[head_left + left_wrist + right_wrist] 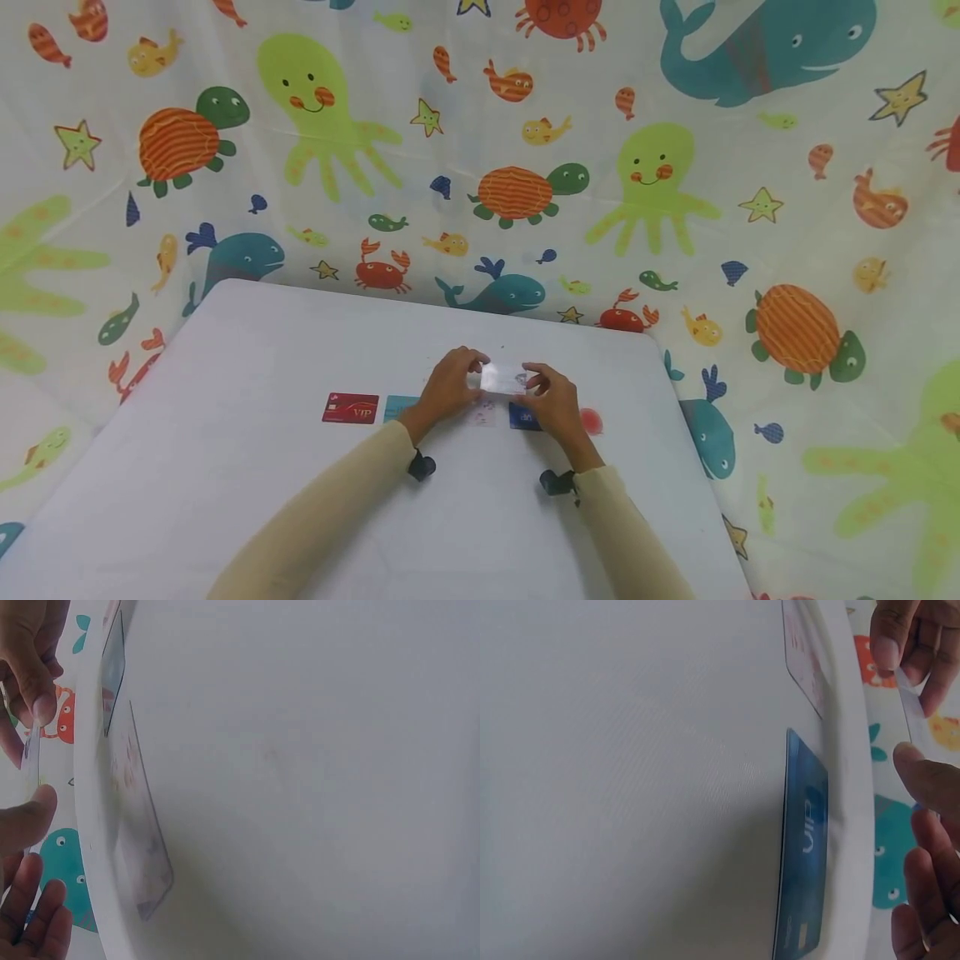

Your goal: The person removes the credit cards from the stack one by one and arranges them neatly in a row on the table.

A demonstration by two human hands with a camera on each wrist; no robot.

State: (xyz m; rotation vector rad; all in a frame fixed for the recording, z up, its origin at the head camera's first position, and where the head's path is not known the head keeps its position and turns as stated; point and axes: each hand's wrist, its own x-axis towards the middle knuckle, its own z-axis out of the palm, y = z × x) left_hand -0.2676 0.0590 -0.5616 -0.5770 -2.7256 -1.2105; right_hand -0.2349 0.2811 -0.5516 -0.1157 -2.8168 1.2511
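A whitish, glossy card (502,379) is held above the table, gripped at its two ends. My left hand (448,387) pinches the left end between thumb and fingers. At the right end, my right hand (555,407) does the same. Below them on the table lie a pale card with pinkish marks (141,832) and a blue VIP card (805,847), each partly behind a hand in the head view. A light blue card (400,407) is partly covered by the left hand. The held card appears nearly edge-on in both wrist views.
To the left, a red VIP card (350,408) lies in the same row. A pinkish-red round shape (591,422) shows beside the right wrist. The white table (225,467) ends at a curtain (420,192) printed with sea animals. Each wrist bears a small black camera.
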